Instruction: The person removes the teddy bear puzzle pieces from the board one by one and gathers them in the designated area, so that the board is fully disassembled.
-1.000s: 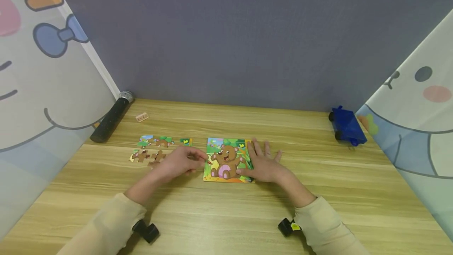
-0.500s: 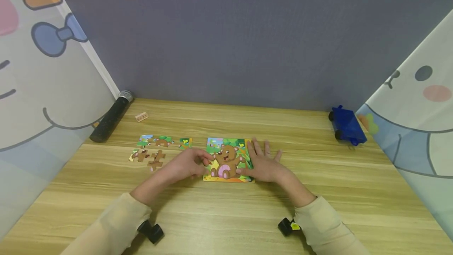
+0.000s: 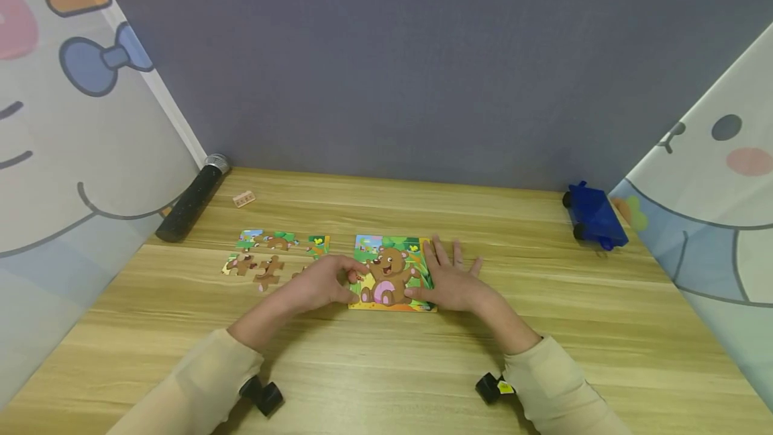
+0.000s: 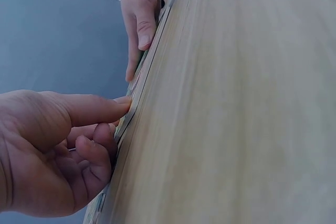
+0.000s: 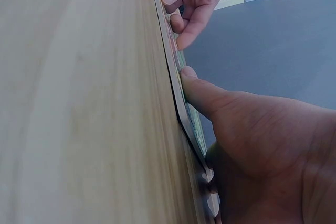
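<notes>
A puzzle board (image 3: pixel 386 287) with a brown bear picture lies on the wooden table. My right hand (image 3: pixel 448 282) rests on its right side with fingers spread, and the thumb touches the picture in the right wrist view. My left hand (image 3: pixel 326 280) is at the board's left edge. Its thumb and index finger touch the board apart from each other, while the other fingers bend loosely beneath. Whether a loose piece is under those fingertips is hidden. Left of the hand lie several loose puzzle pieces (image 3: pixel 268 272) in two rows, one partly covered by the hand.
A black microphone (image 3: pixel 192 203) leans at the back left, with a small pinkish block (image 3: pixel 244 199) beside it. A blue toy cart (image 3: pixel 596 216) stands at the back right. A grey partition (image 3: pixel 392 72) rises behind the table (image 3: pixel 386 368), flanked by cartoon-printed side panels.
My left hand has shifted a little rightward, from the board's left edge onto its picture. More of the loose pieces now show. My right hand stays in place.
</notes>
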Motion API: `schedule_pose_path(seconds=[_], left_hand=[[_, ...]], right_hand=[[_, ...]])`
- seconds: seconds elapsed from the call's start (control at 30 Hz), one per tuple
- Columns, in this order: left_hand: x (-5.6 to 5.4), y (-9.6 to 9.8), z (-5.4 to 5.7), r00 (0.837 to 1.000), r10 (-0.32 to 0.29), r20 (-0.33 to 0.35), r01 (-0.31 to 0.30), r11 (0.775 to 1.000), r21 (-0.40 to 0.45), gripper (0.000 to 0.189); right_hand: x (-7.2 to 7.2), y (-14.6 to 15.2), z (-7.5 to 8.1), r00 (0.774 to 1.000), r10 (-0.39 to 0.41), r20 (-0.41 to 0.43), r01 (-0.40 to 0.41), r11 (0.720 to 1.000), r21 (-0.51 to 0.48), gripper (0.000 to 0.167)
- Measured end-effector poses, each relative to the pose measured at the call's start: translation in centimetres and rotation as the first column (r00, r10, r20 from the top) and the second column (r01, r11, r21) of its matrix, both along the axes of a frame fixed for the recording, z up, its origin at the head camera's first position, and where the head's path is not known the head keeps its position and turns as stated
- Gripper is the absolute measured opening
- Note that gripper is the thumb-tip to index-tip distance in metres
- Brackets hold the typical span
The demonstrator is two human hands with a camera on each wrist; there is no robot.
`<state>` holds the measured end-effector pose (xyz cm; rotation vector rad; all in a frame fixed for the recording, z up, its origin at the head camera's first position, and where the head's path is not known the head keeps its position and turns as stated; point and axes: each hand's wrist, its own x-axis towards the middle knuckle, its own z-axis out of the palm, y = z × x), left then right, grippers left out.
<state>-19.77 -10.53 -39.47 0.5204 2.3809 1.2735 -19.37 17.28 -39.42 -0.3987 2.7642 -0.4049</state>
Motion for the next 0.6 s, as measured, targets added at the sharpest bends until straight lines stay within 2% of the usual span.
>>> schedule_pose_path(seconds=[0.23,0.6], left_hand=[[0.01,0.11,-0.01,0.999,0.020,0.037,-0.022,0.999,0.048,0.051],[-0.02,0.24,-0.08,0.997,0.057,0.057,-0.061,0.995,0.082,0.050]], right_hand=[[-0.04,0.07,-0.06,1.000,0.000,-0.002,0.000,1.000,-0.005,0.106],[-0.15,0.04,-0.05,1.000,0.000,0.002,0.000,1.000,0.006,0.107]])
